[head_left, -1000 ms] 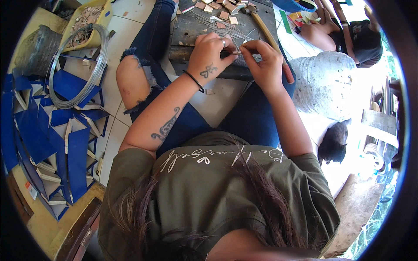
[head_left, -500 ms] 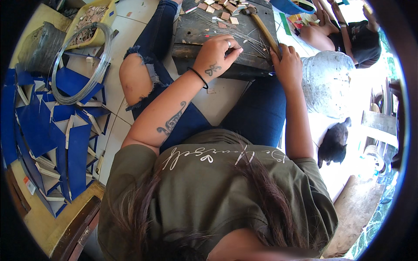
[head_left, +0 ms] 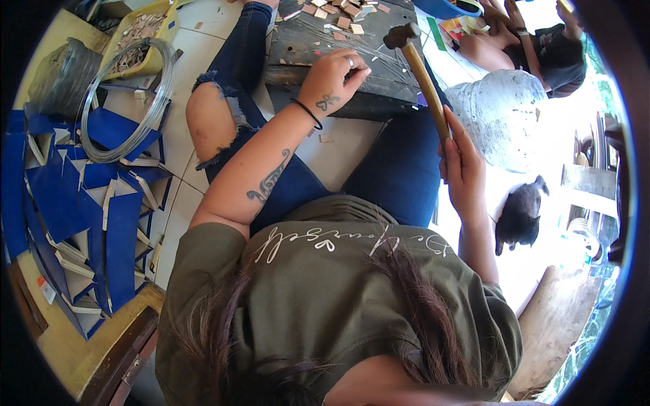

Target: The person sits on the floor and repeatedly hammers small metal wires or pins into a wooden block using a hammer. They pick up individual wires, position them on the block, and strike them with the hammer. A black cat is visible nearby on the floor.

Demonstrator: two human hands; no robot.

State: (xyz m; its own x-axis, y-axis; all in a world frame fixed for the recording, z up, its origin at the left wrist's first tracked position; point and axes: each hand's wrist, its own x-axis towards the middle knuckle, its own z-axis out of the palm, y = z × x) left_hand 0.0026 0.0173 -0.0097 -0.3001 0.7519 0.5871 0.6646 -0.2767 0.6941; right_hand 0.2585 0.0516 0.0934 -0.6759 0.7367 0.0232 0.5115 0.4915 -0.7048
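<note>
Hammer [head_left: 433,95] with a wooden handle is at one o'clock, held up with its dark head toward eleven from the grip and seen over the right edge of a worn wooden bench [head_left: 288,44]. The right hand [head_left: 464,162] is clamped around the lower handle, fingers wrapped and thumb along it. At twelve, the left hand [head_left: 332,78] is over the bench's near part, fingers curled in and thumb close to the fingertips; whether something small is pinched there, I can't say, as the hand hides it.

Thin wires [head_left: 369,44] lie in a loose spread on the bench, just beyond the left hand. Past them, at twelve, small square tiles [head_left: 343,22] in tan and pale tones are scattered, some overlapping. The bench stands between the person's legs, on a floor of white tiles [head_left: 210,27].

A yellow tub [head_left: 164,40] between ten and eleven holds a heap of brownish and pale chips [head_left: 139,51]. At one, by the upper rim, is a blue basin [head_left: 467,12], its contents unclear. A coil of silvery wire [head_left: 101,157] at ten rests against the tub and over blue pieces [head_left: 125,243] with pale edges, piled toward nine. At two sit a grey-white bulky bundle [head_left: 501,115] and, beyond, another person [head_left: 558,61]; a black cat [head_left: 520,215] is at three, and a wooden board [head_left: 555,325] at four.
</note>
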